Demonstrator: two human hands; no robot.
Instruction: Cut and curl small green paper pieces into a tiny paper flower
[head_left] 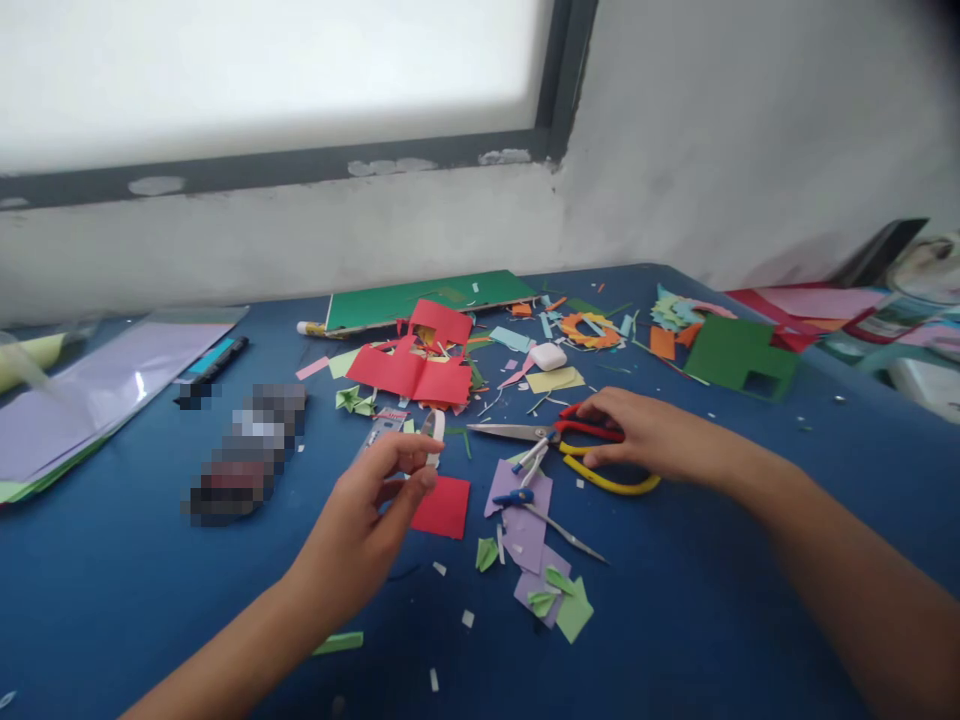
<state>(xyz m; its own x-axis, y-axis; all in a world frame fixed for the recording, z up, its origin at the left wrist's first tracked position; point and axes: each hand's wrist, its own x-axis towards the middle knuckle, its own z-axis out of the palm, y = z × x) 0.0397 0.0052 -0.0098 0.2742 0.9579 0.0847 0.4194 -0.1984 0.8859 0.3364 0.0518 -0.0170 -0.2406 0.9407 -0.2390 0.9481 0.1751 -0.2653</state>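
Observation:
My left hand (386,505) pinches a small white paper loop (433,428) between thumb and fingers, above a red paper square (448,508). Scissors with red and yellow handles (611,484) lie on the blue table, blades pointing left. On their handles rests my right hand (626,430), thumb by the yellow loop and fingers over the red one. A blue and silver compass (517,497) lies on purple paper (529,535) just below the blades. Folded green pieces (487,553) are scattered nearby.
Cut red paper (412,370), a white eraser (548,356) and a green board (435,300) lie towards the wall. Purple sheets in a clear sleeve (90,390), a black marker (217,368) and a blurred object (247,455) are at left. Dark green paper (724,355) lies at right.

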